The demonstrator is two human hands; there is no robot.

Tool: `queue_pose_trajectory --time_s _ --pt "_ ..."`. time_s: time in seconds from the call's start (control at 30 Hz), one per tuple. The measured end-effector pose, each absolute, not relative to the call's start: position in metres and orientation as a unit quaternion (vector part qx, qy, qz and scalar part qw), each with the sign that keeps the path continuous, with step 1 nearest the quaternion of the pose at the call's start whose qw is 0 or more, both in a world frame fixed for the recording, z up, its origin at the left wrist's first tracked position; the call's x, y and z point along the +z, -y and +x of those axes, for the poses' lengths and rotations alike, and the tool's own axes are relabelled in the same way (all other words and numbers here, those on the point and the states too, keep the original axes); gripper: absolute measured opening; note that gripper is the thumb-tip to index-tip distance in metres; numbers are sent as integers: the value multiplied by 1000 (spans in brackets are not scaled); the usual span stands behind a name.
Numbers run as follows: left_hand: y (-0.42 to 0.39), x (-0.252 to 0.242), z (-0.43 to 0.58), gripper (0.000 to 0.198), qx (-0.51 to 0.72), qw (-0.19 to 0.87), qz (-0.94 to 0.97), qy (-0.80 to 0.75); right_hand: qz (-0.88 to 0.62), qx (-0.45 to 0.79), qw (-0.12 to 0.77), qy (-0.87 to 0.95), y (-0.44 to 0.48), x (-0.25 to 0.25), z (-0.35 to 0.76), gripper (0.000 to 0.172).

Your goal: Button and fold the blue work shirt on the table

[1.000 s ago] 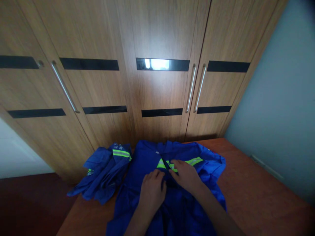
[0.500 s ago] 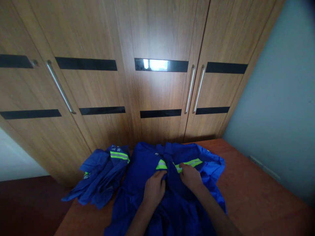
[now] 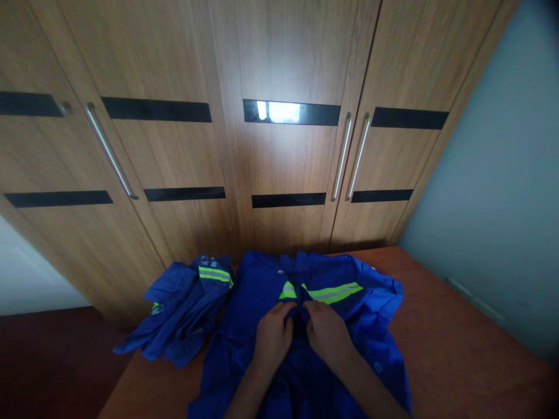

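A blue jacket with yellow-green reflective bands lies spread out, its collar toward the wardrobe. On its front, near the middle, my left hand pinches an edge of the cloth just below the left band. Close beside it, my right hand grips the jacket's front below the right band. Both hands' fingertips almost meet, and the cloth between them is bunched and dark, so fastener details cannot be made out.
A crumpled blue garment with a reflective band lies left of the jacket on the reddish-brown surface. Behind stands a wooden wardrobe with metal handles. A pale wall rises on the right.
My right hand has moved left and slightly down, closer to my left hand, bringing the front cloth with it. More of the right reflective band shows. The view has shifted slightly.
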State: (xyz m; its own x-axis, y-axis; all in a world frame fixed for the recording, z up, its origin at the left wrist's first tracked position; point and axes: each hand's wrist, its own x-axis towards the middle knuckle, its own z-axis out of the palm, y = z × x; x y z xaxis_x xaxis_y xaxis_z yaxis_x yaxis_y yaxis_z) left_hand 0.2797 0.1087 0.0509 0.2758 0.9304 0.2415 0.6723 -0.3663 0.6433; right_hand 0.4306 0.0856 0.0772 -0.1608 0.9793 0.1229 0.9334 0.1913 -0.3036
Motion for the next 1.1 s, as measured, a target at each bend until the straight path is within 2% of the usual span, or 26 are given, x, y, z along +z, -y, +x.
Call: queue_pose_trajectory --time_s 0.17,0.33,0.47,0.7,1.1 --pt "-102 51 283 48 285 181 779 -529 -624 103 179 754 -96 76 441 40" --pt "-99 52 292 35 306 146 790 -511 -595 122 228 761 -102 66 443 29" --pt "-106 47 293 31 309 152 781 -521 -574 140 219 776 -103 65 446 23" --pt "-108 47 289 35 317 166 786 -505 -570 66 158 803 -97 76 445 26" --pt "-106 48 291 36 391 246 752 -471 -632 61 184 750 -107 64 438 29"
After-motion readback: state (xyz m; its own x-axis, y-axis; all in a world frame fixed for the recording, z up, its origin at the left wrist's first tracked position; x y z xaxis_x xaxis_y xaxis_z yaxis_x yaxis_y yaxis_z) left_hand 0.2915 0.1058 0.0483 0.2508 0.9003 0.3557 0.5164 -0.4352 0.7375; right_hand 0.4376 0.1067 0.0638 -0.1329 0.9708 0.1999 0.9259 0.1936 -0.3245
